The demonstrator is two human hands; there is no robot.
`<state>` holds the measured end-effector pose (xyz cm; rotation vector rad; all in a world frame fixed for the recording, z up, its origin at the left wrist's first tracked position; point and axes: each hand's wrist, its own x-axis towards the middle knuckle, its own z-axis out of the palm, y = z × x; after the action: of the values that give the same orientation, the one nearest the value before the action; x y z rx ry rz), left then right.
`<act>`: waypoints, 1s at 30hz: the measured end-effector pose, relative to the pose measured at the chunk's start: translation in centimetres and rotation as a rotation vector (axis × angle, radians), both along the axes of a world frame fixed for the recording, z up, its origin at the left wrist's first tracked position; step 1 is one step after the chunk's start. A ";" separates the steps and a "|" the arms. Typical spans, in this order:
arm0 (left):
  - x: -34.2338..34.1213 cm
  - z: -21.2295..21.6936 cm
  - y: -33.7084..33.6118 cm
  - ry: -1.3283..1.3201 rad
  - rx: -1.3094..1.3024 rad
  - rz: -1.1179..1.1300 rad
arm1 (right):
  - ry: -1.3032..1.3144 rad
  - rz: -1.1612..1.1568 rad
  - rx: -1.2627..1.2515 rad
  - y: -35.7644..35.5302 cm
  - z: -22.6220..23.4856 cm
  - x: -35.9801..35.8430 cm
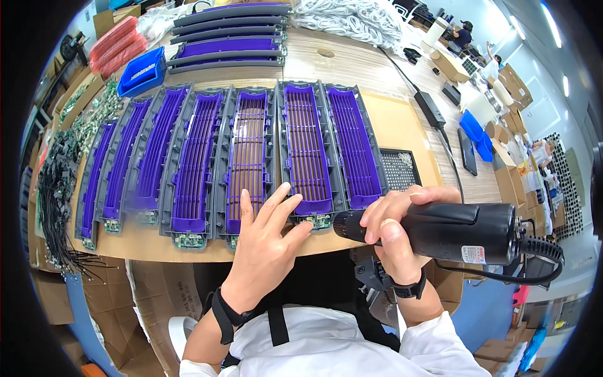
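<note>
My right hand is wrapped round a black corded electric screwdriver, held nearly level with its front end pointing left. That end is close to a small green circuit board at the near end of a grey frame with a purple grille. Whether the bit touches the board I cannot tell. My left hand lies with fingers spread over the near ends of this frame and the grey-and-purple frame to its left. Several more such frames stand in a row, including one with a board at its near end.
Right of the row lies a black tray of small screws. Further frames are stacked at the back, beside a blue bin. Black cables hang at the left edge. A power adapter and phone lie right.
</note>
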<state>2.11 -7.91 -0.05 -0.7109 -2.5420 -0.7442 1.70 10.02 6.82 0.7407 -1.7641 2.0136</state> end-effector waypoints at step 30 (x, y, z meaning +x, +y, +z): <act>-0.1 0.1 0.4 0.030 -0.007 -0.001 | -0.114 0.346 0.009 -0.3 -0.3 -3.9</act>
<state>2.02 -7.48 0.02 -0.7203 -2.5186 -0.7200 -2.22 9.76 6.56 1.0118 -1.8092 2.3110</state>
